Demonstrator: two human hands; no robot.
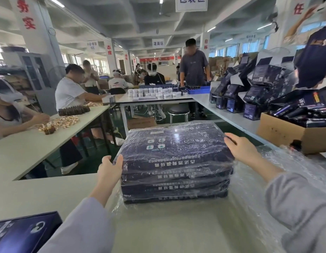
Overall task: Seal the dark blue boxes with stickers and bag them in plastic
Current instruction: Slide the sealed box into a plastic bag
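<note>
Bagging's finishing, I reckon: left hand [111,167] is gripping the bagged dark blue boxes [176,152], right hand [240,150] is pressing, fingers together; probably needing a 2-hand lift.

Your own arms, seen from the head camera: you wear a pale grey long-sleeved top of soft, plain cloth; the left sleeve [82,229] lies fairly smooth, its cuff ending short of the wrist; the right sleeve [302,207] matches it, bunched in loose folds above the cuff; your left hand [110,168] and right hand [240,150] are bare.
</note>
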